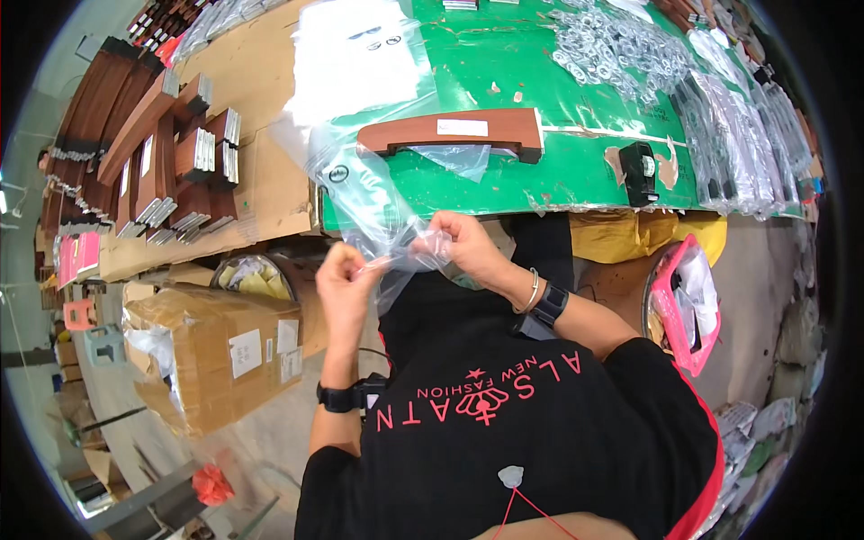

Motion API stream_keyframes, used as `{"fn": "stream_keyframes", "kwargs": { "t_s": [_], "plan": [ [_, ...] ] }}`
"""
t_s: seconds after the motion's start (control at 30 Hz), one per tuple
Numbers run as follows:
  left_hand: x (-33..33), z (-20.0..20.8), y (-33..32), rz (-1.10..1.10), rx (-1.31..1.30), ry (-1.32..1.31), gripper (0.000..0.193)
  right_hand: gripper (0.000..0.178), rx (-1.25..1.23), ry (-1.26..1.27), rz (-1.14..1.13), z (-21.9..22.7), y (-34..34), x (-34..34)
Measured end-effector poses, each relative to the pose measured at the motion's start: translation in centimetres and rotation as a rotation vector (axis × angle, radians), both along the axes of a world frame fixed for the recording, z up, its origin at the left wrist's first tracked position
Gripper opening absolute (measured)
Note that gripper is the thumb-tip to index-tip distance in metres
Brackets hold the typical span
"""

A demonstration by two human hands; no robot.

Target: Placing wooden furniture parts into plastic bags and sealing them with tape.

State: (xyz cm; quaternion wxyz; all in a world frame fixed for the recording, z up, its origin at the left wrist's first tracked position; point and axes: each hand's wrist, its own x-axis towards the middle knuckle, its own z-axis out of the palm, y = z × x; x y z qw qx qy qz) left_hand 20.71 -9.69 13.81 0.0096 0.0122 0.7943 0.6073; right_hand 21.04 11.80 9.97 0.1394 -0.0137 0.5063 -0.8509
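A clear plastic bag hangs over the table's near edge, its lower end drawn toward me. My left hand pinches one side of the bag's end. Opposite it, my right hand grips the other side, fingers closed on the film. Just beyond the hands, a reddish-brown wooden piece with a white label and a cut-out lower edge lies on the green tabletop. A small bit of clear film shows under it.
Stacked brown wooden pieces cover cardboard at the left. White-looking bags lie at the back. Small clear packets, a black device and wrapped bundles sit right. Below stand a carton and a pink-rimmed bin.
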Motion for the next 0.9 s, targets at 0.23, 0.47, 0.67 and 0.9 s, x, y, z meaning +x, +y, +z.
{"fn": "stream_keyframes", "kwargs": {
  "t_s": [0.23, 0.47, 0.67, 0.9],
  "plan": [
    [0.4, -0.6, -1.4, -0.158, -0.244, 0.141, 0.028, 0.034, -0.024, 0.012, 0.095, 2.8, -1.7, -0.7],
    [1.5, 0.3, -3.4, 0.110, 0.700, -0.218, 0.016, 0.019, 0.823, 0.388, -0.111, 2.4, 0.3, -2.9],
    [3.3, 4.1, -3.2, -0.103, -0.341, 0.069, 0.042, 0.023, 0.670, 0.487, 0.035, 3.7, 2.3, -3.8],
    [3.9, 6.7, -9.1, 0.511, -0.586, 0.204, 0.035, 0.037, 1.302, 0.822, -0.113, 5.0, 10.3, -3.8]
  ]
}}
